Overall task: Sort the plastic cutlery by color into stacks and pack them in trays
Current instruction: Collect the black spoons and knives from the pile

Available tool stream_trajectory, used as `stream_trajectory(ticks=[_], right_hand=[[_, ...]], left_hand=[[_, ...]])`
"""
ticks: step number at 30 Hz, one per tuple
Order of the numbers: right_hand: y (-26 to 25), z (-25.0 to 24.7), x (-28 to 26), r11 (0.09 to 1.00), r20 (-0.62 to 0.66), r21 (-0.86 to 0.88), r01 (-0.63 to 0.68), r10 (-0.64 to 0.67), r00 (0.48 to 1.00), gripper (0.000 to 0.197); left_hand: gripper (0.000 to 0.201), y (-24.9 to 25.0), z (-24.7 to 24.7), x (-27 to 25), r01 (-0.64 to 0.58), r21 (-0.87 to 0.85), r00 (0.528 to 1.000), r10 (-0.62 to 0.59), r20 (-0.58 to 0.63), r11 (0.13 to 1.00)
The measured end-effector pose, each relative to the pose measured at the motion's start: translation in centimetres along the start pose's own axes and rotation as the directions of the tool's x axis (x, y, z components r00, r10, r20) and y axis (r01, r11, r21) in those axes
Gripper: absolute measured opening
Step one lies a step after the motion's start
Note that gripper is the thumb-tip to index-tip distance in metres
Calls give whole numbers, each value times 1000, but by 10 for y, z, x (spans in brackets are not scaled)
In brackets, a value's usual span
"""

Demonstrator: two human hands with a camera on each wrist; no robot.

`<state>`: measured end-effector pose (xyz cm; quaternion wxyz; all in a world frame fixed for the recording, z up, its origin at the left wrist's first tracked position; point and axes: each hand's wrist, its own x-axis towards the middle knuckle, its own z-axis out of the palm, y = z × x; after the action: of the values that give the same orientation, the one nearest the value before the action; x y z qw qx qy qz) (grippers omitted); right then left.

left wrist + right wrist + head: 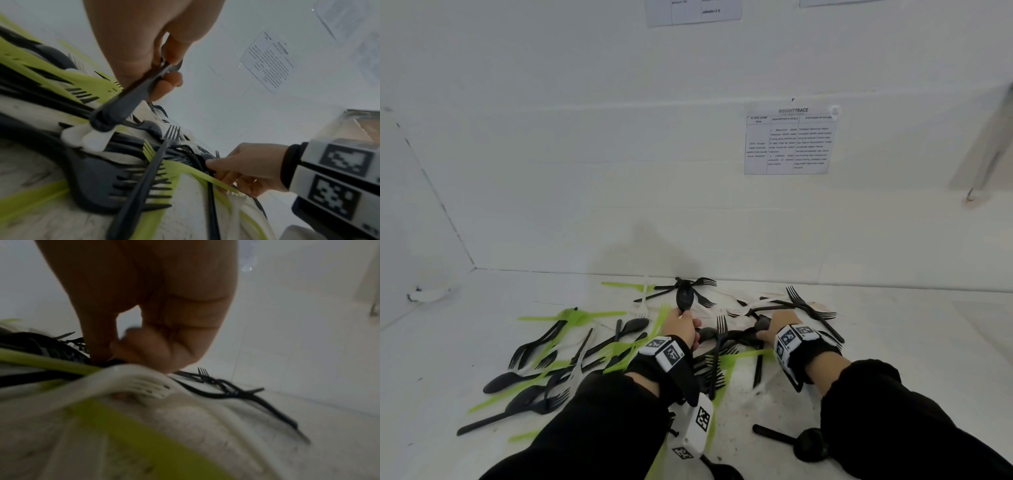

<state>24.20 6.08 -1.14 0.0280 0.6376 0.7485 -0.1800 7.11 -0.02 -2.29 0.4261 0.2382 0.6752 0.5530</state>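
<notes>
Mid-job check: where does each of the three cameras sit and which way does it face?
Head: on the head, facing down and forward at the cutlery pile and wall; both forearms show.
Left wrist: under the left hand, which holds a black spoon; the right hand shows too.
Right wrist: under the right hand, pinching black cutlery.
Shared: the wall sheet appears in head and left wrist.

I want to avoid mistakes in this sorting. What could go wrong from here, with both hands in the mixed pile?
1. The left hand holds a black spoon by the handle only; it may slip.
2. The right hand pinches black cutlery tangled with a green piece, which may come along.
3. White forks barely show against the white table and may be missed.
</notes>
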Motion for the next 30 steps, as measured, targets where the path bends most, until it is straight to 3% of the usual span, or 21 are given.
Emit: stream_trajectory(ticks=[2,6,11,14,19,21,25,28,30], right_hand=[[0,3,3,999,40,-13,41,-40,998,24],[-12,12,16,998,53,63,32,-35,998,40],[-26,3,23,946,-130,318,-58,104,986,34],[-27,5,31,959,-137,269,-90,131,982,37],[-28,14,22,984,-15,164,-70,73,997,29],[-31,21,21,988,-2,146,-47,48,999,34],[-34,23,27,982,-92,182,51,-35,995,34],[-34,4,24,910,-209,415,11,84,974,32],[-30,-9,22,820,-326,568,71,145,934,28]], left_hand=[[15,-1,0,4,-12,22,1000,12,-7,1000],[21,-3,1,9,-6,35,1000,6,-15,999],[28,-4,1,11,15,45,1000,-15,-3,999],[27,-6,0,11,28,33,999,-29,19,999],[29,-7,-3,11,21,26,999,-22,25,999],[29,-7,-4,10,28,25,999,-29,28,999],[27,-6,-7,9,44,14,998,-45,38,999],[24,-6,-7,7,18,3,999,-18,48,1000],[16,-5,-8,5,-3,-11,999,3,52,1000]])
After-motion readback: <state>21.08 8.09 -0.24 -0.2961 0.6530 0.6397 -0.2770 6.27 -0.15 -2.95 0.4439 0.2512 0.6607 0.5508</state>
